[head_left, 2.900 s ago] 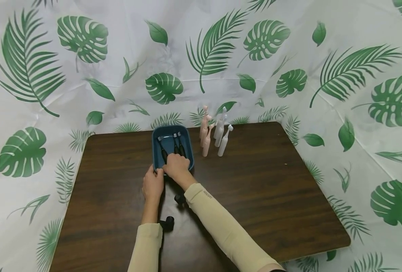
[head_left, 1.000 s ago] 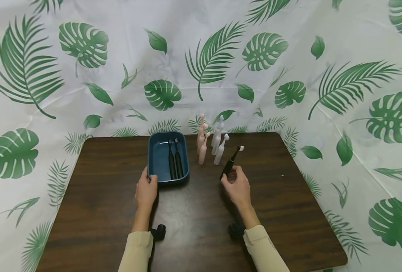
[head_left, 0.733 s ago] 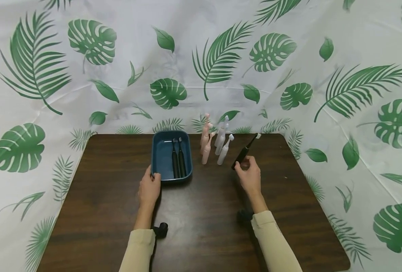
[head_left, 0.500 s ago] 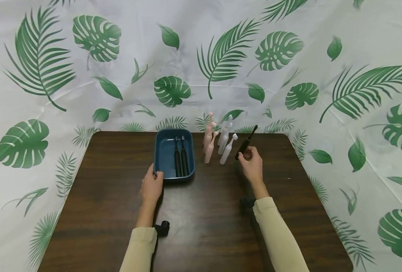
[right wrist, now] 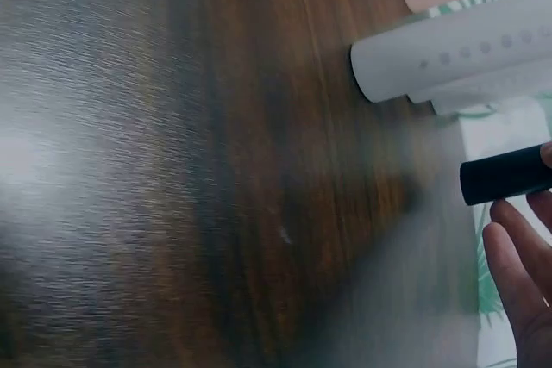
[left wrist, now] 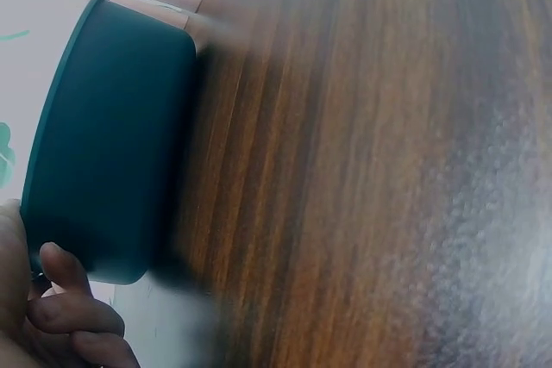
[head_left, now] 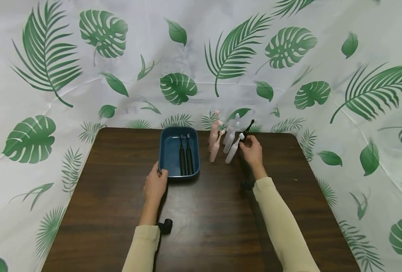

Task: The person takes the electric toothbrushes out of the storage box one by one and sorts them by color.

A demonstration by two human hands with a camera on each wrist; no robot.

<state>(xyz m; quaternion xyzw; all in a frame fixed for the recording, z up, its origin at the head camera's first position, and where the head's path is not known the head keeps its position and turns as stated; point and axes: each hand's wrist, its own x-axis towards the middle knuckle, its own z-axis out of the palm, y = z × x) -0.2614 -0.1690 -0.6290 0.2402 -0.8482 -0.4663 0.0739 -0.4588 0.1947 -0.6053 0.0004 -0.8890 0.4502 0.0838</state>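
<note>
My left hand (head_left: 155, 185) grips the near left corner of a blue tray (head_left: 169, 155); the left wrist view shows its fingers at the end of the tray's dark wall (left wrist: 112, 135). Inside the tray lie two black electric toothbrushes (head_left: 182, 160), side by side. My right hand (head_left: 253, 154) pinches a third black electric toothbrush (head_left: 250, 126), upright with a slight tilt, just behind and right of the white electric toothbrushes (head_left: 232, 152). Its lower handle (right wrist: 500, 177) shows in the right wrist view, the fingers around it.
Several pink electric toothbrushes (head_left: 215, 150) stand in a row left of the white row, near the back edge of the dark wooden table (head_left: 214, 226). The tray is to their left. A leaf-patterned cloth (head_left: 136, 34) hangs behind the table.
The right hand has taken a black toothbrush out of the tray, carried it right, then moved it back behind the white ones. The left hand stays on the tray's corner.
</note>
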